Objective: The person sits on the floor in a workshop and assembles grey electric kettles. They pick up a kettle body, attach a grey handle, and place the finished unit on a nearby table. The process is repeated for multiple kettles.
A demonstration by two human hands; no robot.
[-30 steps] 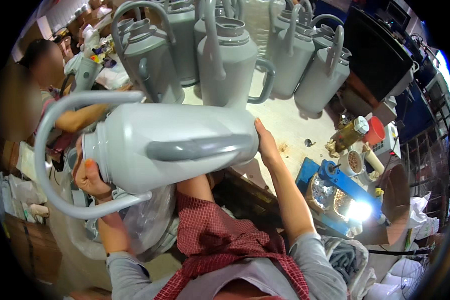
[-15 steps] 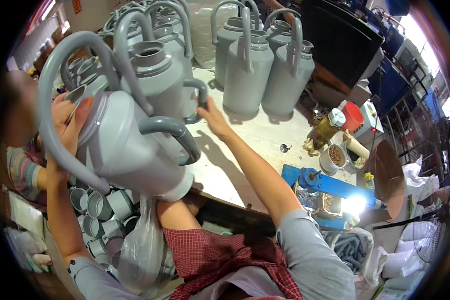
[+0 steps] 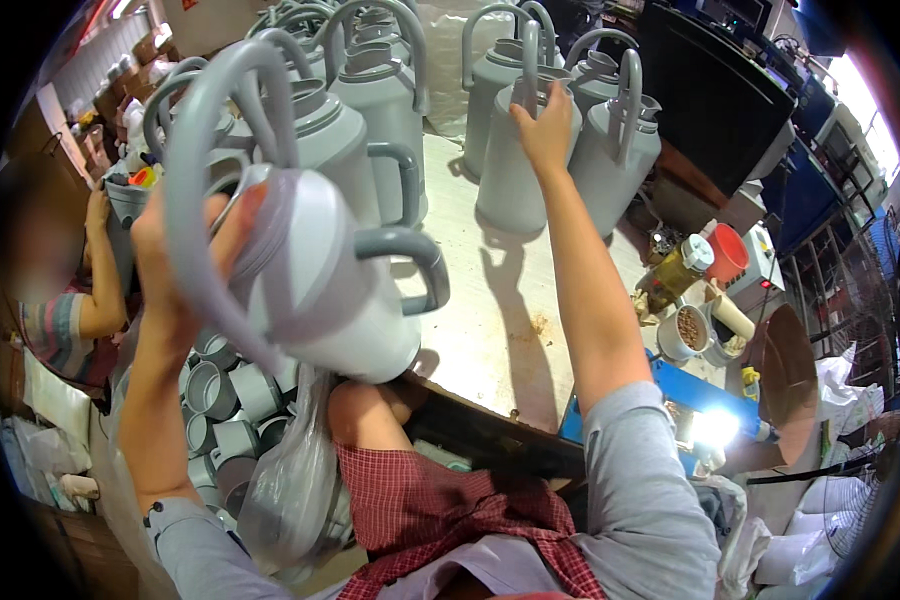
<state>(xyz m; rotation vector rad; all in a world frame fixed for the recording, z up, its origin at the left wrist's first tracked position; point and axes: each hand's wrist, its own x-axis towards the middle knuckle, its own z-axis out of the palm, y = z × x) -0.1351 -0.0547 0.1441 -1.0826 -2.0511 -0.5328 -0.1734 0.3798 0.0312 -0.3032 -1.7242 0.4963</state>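
In my left hand [image 3: 175, 250] is a grey plastic jug shell [image 3: 320, 275], gripped at its neck and tilted over the near table edge. It has a tall carrying loop and a darker side handle. My right arm reaches across the table. My right hand [image 3: 547, 125] closes on the neck of a standing grey jug shell [image 3: 510, 175], near the base of its loop. Its fingertips are partly hidden at the rim. Several more grey jugs [image 3: 378, 115] stand close by at the back left, and another jug [image 3: 615, 150] stands just right of my right hand.
A blue hand press [image 3: 620, 385] with a bright lamp [image 3: 713, 427] sits at the right edge. Near it are a bottle [image 3: 676, 272], a red cup [image 3: 727, 250] and a cup of small parts [image 3: 683, 333]. Grey rings [image 3: 210, 390] fill a bag below left; a co-worker [image 3: 55, 330] sits beyond.
My right hand has moved from the side handle of a back-left jug to the neck of a jug farther right. The jug in my left hand has shifted slightly right.
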